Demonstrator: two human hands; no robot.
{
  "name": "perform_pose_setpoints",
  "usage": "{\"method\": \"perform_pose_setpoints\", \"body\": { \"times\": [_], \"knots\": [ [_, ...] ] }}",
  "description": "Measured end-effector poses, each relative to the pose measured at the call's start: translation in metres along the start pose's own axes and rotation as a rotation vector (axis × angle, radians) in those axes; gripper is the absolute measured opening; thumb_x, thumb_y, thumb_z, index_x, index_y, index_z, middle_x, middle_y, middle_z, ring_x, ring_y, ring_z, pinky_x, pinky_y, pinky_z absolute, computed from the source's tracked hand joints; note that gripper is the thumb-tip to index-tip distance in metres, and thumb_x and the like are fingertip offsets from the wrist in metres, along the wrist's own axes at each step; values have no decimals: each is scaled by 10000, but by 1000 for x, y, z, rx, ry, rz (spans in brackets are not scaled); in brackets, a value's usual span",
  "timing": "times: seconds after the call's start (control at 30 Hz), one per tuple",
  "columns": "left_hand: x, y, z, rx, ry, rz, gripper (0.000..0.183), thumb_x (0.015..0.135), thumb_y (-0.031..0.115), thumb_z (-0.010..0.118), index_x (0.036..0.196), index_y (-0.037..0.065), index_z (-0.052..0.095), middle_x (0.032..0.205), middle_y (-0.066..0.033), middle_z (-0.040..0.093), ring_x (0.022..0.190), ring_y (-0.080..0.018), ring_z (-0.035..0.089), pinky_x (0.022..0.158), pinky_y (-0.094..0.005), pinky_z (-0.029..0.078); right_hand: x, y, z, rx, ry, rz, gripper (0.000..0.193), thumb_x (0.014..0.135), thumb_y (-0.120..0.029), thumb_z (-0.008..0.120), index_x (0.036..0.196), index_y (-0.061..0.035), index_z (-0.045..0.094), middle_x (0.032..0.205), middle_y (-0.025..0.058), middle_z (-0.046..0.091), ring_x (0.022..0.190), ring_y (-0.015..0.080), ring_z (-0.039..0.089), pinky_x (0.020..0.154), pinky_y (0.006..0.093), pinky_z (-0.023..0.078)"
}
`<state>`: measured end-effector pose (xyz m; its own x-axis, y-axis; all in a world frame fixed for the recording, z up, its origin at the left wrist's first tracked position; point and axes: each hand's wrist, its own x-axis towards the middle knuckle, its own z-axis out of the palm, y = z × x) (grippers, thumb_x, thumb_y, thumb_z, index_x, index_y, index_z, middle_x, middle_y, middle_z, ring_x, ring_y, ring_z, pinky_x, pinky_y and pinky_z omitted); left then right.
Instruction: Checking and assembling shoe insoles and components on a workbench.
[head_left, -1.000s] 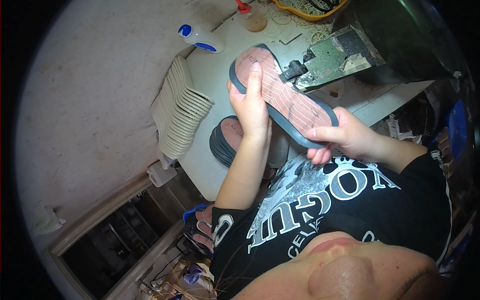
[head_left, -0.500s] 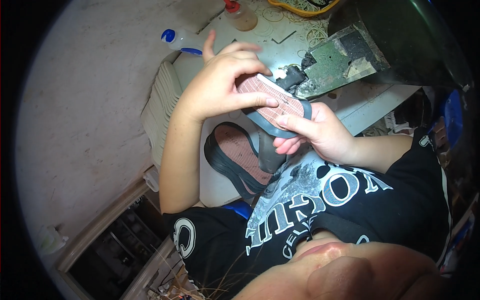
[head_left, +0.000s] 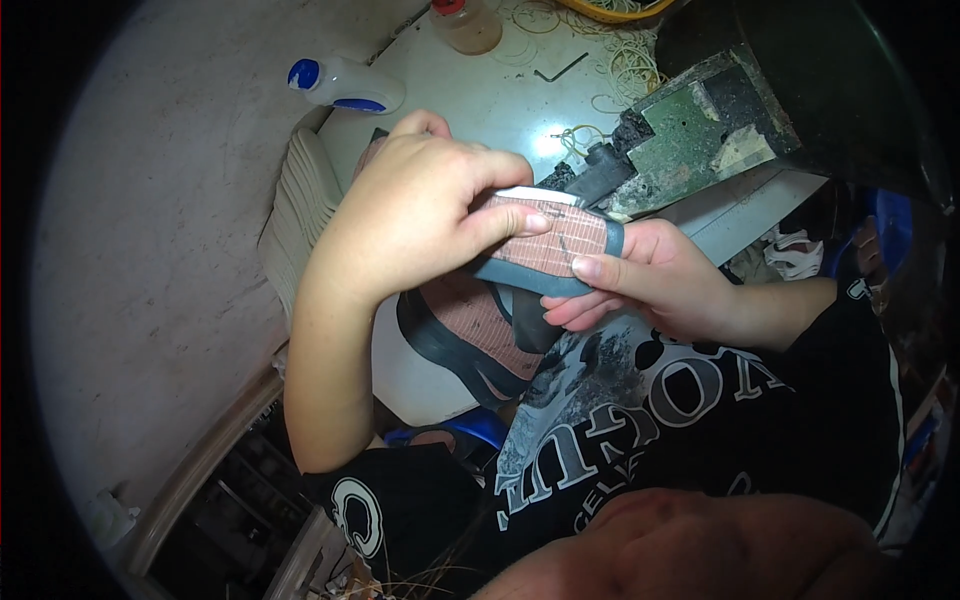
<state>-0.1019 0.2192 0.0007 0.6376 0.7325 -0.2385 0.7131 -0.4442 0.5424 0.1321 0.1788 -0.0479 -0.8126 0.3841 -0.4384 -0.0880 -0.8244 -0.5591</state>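
Note:
In front of me I hold a sandal sole (head_left: 550,240) with a reddish-brown lined top and dark grey rim. My left hand (head_left: 430,200) grips its left part, thumb flat on the top, fingers hidden behind. At the right end my right hand (head_left: 660,270) pinches the rim, with its thumb on top and fingers beneath. The sole's far edge, where a white strip shows, lies by the dark arm (head_left: 600,175) of a machine; whether they touch I cannot tell. Below it a second sandal sole (head_left: 465,325) rests on the table, partly covered by a dark strap (head_left: 530,320).
A green and black machine (head_left: 690,135) stands at the far right. On the white table (head_left: 500,105) are a white bottle (head_left: 350,88) with a blue cap, a red-capped bottle (head_left: 468,28), a hex key (head_left: 562,68) and tangled pale bands (head_left: 635,65). Pale stacked soles (head_left: 305,190) stand left.
The head view has shifted slightly. My left hand has come nearer and turned over the sole, covering more of its left end. The sole lies more level. Both hands keep their hold.

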Motion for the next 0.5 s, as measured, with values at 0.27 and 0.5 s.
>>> {"method": "perform_pose_setpoints", "body": {
  "times": [0.27,0.5],
  "knots": [
    [-13,22,24,-198,-19,-304,337,890,331,622,794,8,608,599,-112,547,538,-201,523,519,-331,411,-5,10,1,75,117,-32,371,984,-247,530,1142,84,578,1098,184,644,940,250,681,805,303,574],
    [-42,66,48,-548,28,-582,374,945,332,589,818,-19,608,680,-4,595,611,-75,499,542,-260,421,-23,20,8,-113,172,-76,361,953,-290,581,964,63,657,927,136,701,813,168,694,749,256,560]
  ]
}}
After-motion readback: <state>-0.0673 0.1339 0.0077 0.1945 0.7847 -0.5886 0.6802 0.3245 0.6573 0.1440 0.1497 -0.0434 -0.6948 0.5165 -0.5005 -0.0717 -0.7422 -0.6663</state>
